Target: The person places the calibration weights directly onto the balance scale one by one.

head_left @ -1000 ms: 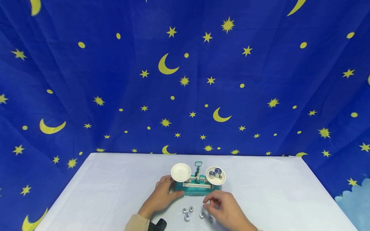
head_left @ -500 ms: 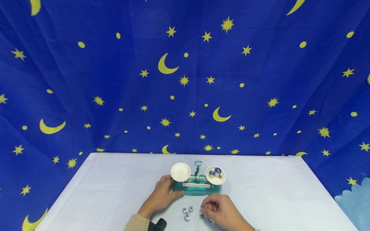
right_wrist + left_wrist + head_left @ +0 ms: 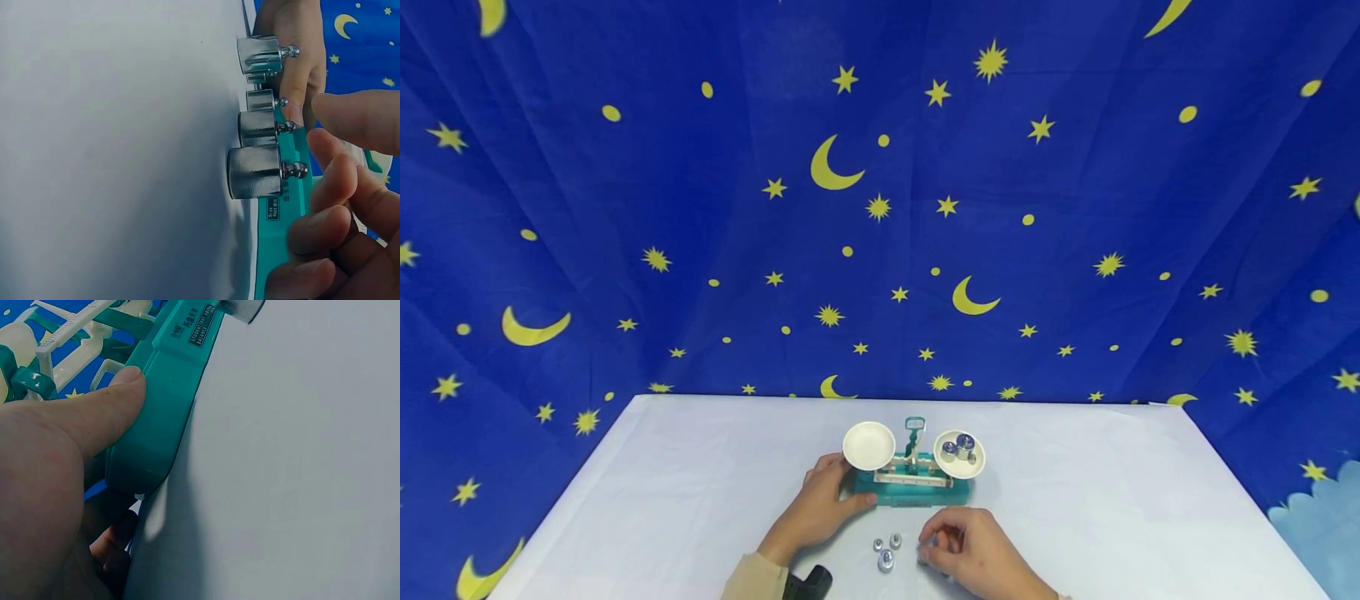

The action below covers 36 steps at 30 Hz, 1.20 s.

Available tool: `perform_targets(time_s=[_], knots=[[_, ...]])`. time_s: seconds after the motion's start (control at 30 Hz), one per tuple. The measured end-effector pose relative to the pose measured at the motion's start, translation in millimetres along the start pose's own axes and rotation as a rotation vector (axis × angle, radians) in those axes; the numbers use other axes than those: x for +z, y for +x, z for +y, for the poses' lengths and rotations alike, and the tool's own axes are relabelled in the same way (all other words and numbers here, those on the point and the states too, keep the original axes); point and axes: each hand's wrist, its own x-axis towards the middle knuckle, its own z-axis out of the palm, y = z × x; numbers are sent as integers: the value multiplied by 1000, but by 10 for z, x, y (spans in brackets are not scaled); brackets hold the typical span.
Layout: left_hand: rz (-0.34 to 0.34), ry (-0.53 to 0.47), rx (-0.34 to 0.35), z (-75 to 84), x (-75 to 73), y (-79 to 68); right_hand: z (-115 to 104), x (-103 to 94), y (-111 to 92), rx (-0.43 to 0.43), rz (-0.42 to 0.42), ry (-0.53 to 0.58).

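A teal balance (image 3: 917, 497) with two white pans stands on the white-covered table. My left hand (image 3: 820, 508) grips the left end of its base, the thumb pressed on the front in the left wrist view. Metal weights (image 3: 887, 561) stand in front of the balance. My right hand (image 3: 973, 546) hovers beside two of them, its fingers loosely curled and holding nothing. In the right wrist view the nearest weight (image 3: 256, 172) is close to the fingertips but apart from them. From the head, my right hand mostly hides those two weights.
The left pan (image 3: 868, 446) holds nothing visible. On the right pan (image 3: 955, 472) sit three weights, the largest a dark-topped weight (image 3: 966, 446). A blue cloth (image 3: 910, 250) with moons and stars hangs behind the table. A black strap device (image 3: 808, 583) is on my left wrist.
My right hand has lowered slightly toward the front weights and now covers two that showed before. The left hand keeps its grip on the balance.
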Motion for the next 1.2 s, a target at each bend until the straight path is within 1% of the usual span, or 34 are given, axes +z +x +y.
perform_targets(time_s=[0.3, 0.4, 0.77, 1.03, 1.2], knots=[[-7, 2, 1, 9, 1, 3, 2, 26, 8, 74, -37, 4], [-10, 4, 2, 10, 0, 4, 12, 34, 4, 87, -49, 6], [1, 7, -4, 4, -1, -1, 2, 37, 8, 95, -74, -40], [-1, 5, -1, 11, -8, -2, 13, 41, 4, 44, -51, -63], [-1, 2, -2, 13, -6, -8, 15, 44, 2, 50, -53, -53]])
